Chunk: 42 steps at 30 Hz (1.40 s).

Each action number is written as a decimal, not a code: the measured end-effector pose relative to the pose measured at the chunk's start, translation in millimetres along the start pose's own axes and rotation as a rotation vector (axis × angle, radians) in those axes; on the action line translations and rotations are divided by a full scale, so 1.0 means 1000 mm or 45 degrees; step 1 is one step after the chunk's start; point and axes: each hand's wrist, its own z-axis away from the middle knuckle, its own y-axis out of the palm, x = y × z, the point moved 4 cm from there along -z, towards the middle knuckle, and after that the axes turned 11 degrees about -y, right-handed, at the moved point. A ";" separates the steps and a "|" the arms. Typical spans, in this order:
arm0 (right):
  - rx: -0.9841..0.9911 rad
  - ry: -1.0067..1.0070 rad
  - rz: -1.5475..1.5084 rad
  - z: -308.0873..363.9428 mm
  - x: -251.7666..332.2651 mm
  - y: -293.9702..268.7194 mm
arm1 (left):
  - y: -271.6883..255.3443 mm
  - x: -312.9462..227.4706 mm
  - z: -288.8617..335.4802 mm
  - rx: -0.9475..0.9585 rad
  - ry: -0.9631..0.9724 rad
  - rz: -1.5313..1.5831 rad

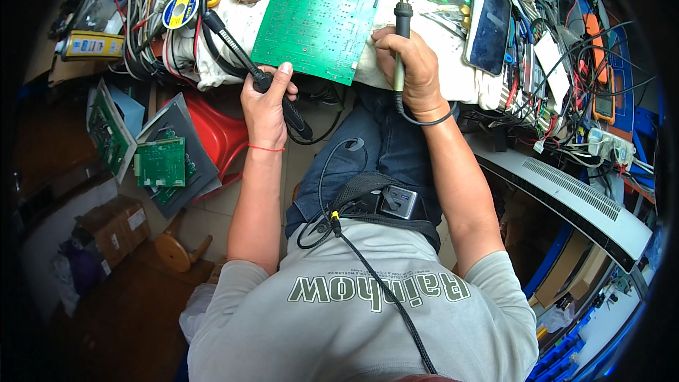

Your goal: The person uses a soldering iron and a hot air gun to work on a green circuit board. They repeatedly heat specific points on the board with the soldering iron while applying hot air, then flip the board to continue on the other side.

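Both your hands are closed: the left hand (267,97) grips a black wand (237,49), the right hand (414,64) a soldering iron (402,25), tips pointing away, presumably for safety. Between them, the green board (315,18) reaches the cloth-covered surface's (453,74) front edge; some room remains rightward, before the phone (488,28).

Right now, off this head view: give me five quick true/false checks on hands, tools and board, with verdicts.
1. The right hand holds a soldering iron. True.
2. The left hand is empty. False: it grips a black wand-like tool.
3. A red band circles the left wrist. True.
4. The phone lies left of the large green circuit board. False: it lies to the board's right.
5. The iron's tip points down at the person's lap. False: it points away from the person.
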 end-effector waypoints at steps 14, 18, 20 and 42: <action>-0.009 -0.057 0.112 0.005 0.003 -0.003 | -0.002 0.002 0.000 0.007 0.003 -0.010; 0.023 -0.080 0.156 0.004 0.004 -0.004 | 0.000 0.001 0.001 0.000 0.014 -0.001; 0.038 -0.088 0.177 0.004 0.004 -0.004 | 0.000 0.000 0.001 -0.001 0.019 -0.004; -0.242 0.577 -0.551 0.006 0.030 -0.045 | -0.002 -0.041 0.032 0.149 0.106 0.192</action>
